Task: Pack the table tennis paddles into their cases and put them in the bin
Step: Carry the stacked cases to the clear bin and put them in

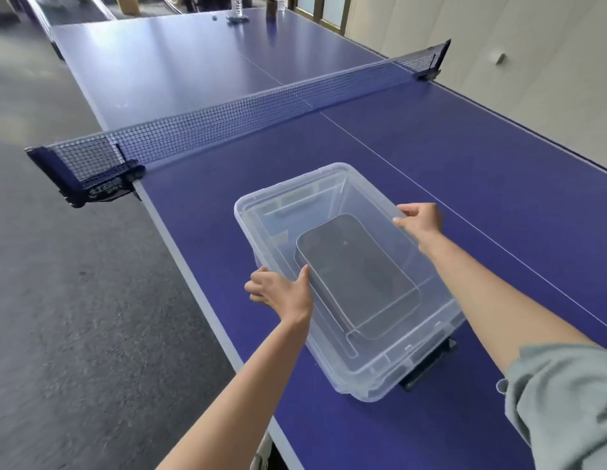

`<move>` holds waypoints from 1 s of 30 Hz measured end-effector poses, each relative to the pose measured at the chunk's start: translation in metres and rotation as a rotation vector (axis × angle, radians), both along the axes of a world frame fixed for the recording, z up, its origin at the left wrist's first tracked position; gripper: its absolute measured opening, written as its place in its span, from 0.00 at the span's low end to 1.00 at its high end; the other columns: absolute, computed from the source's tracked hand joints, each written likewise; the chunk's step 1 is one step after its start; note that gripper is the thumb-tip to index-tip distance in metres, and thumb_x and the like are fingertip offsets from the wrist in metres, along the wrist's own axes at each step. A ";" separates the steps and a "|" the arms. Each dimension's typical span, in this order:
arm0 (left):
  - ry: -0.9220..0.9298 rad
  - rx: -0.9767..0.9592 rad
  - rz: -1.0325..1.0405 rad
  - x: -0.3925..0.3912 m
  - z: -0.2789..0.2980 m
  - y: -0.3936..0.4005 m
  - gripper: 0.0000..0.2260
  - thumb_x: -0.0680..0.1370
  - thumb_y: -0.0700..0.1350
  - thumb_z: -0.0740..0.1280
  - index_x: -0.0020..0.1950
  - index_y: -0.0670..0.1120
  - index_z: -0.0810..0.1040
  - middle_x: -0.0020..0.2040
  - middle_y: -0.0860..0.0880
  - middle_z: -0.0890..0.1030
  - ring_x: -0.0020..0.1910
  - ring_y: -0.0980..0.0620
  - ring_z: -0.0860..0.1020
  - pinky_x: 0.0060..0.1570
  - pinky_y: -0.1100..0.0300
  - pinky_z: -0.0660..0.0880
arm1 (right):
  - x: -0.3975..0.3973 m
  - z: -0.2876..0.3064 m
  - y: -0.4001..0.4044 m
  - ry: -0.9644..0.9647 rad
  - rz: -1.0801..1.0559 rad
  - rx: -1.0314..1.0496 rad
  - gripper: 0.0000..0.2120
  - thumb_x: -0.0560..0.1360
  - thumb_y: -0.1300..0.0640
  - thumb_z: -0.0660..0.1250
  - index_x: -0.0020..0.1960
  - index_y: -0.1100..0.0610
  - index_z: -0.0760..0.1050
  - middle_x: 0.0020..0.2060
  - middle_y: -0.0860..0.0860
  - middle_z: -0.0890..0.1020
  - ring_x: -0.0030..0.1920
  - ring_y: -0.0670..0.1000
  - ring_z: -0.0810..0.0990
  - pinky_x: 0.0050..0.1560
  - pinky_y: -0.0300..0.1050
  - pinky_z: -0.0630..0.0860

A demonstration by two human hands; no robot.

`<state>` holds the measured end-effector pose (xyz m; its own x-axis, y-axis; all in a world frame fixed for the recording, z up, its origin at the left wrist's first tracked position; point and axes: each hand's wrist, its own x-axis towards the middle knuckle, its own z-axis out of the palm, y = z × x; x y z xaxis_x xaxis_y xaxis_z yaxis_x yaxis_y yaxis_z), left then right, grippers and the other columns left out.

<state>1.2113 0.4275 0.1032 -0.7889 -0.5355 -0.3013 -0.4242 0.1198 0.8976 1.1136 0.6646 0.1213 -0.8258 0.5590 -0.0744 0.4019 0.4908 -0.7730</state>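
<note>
While gripped on both long sides, clear plastic bin (332, 184) sits on near half of blue table tennis table (464, 184), closer to left edge than to right, long axis angled from far-left to near-right.

Left hand (283, 293): closed on bin's left rim near its middle, thumb laid over rim and pointing into bin, remaining fingers curled on outside wall. Holding bin.

Right hand (420, 220): closed on bin's right rim toward far end, fingers wrapped over edge, thumb side facing in. Holding bin. Grey-green rolled sleeve (563, 401) on right forearm at near right.

Inside bin: dark grey rectangular paddle case (358, 274) with rounded corners, lying flat on floor, aligned with bin's long axis. Located between both hands, just right of left thumb tip and to near-left of right hand; touching neither hand. Case appears closed; contents not visible. Whether second case lies beneath cannot be told.

Under bin's near right corner: black flat object (430, 364), partly showing on table surface, identity unclear.

Net (247, 110): stretched across table beyond bin, well apart from it, dark clamp post (102, 188) at left end near table edge, second post at far right.

Far end of table: clear bottle (238, 6), small ball (214, 18) just to its left and brown object (270, 6) to its right, all too small for detail.

Left of table: grey floor (58, 300).
</note>
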 end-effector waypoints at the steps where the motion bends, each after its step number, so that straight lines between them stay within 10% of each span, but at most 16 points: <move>1: -0.004 -0.007 0.006 0.001 0.000 0.003 0.31 0.67 0.46 0.77 0.60 0.36 0.63 0.63 0.38 0.62 0.60 0.42 0.61 0.59 0.56 0.61 | 0.001 -0.001 0.002 0.000 0.002 0.015 0.17 0.68 0.66 0.73 0.57 0.61 0.80 0.55 0.57 0.83 0.56 0.53 0.81 0.59 0.44 0.76; 21: -0.076 -0.055 0.039 0.021 -0.009 0.028 0.32 0.72 0.47 0.73 0.67 0.36 0.60 0.66 0.39 0.61 0.63 0.41 0.61 0.66 0.51 0.62 | 0.016 -0.020 0.007 0.001 0.068 0.166 0.16 0.74 0.66 0.65 0.62 0.61 0.77 0.61 0.57 0.80 0.64 0.56 0.76 0.67 0.49 0.71; 30: 0.057 -0.380 -0.135 0.023 -0.008 0.030 0.35 0.74 0.42 0.68 0.76 0.42 0.53 0.74 0.41 0.54 0.73 0.41 0.52 0.72 0.44 0.49 | 0.023 -0.026 -0.002 -0.022 0.024 0.260 0.18 0.79 0.64 0.59 0.67 0.57 0.73 0.64 0.59 0.76 0.63 0.59 0.75 0.62 0.49 0.72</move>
